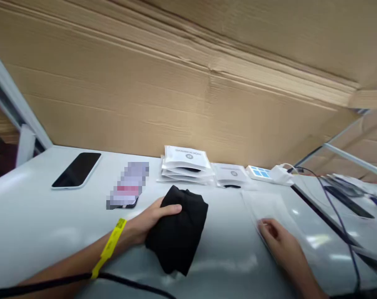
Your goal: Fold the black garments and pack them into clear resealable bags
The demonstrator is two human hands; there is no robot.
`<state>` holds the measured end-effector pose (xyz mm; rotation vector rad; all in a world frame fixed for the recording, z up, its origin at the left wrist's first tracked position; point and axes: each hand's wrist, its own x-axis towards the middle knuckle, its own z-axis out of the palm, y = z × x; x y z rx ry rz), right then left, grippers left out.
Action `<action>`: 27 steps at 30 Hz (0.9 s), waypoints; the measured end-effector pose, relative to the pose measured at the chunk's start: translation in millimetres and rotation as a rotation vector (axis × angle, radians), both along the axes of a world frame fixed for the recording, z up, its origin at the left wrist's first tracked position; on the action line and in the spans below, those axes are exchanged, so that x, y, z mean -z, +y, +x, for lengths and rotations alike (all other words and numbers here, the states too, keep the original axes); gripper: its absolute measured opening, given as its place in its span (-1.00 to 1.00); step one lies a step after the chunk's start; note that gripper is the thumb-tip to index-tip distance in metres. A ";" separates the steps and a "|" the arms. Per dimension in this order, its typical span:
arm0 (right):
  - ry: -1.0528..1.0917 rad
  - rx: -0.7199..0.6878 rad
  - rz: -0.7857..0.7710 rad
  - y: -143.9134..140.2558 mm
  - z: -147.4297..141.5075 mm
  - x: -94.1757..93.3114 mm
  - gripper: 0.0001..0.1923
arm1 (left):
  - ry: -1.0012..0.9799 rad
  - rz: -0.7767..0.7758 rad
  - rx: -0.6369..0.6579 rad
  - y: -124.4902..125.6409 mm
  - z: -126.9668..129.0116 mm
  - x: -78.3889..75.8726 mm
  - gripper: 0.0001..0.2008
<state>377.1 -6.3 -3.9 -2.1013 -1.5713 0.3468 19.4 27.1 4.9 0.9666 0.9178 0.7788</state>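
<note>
Two hands are seen low on the white table (35, 232) | folded black cloth (178, 228) is gripped by the left hand (149, 222), near centre | clear plastic bag (275, 211) is pressed by the flat, unclenched right hand (280, 243) | white packets (185, 164) are stacked beyond | phone (77, 170) lies far left.

A packing workstation: cardboard sheets (188, 83) behind a white table (35, 232), stacked pouches (186, 164).
</note>
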 end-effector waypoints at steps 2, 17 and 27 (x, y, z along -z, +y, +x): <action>0.011 -0.027 -0.008 -6.0 -8.7 -4.0 -0.64 | -0.081 -0.053 0.027 0.8 0.1 -0.1 -0.59; 0.018 -0.430 0.371 -68.7 -110.5 -3.6 -0.60 | 0.053 0.244 0.505 -39.6 17.1 -20.1 -0.47; -0.126 -0.564 0.580 -74.7 -127.4 -25.8 -0.65 | 0.063 0.048 0.356 -45.1 31.3 -23.1 -0.59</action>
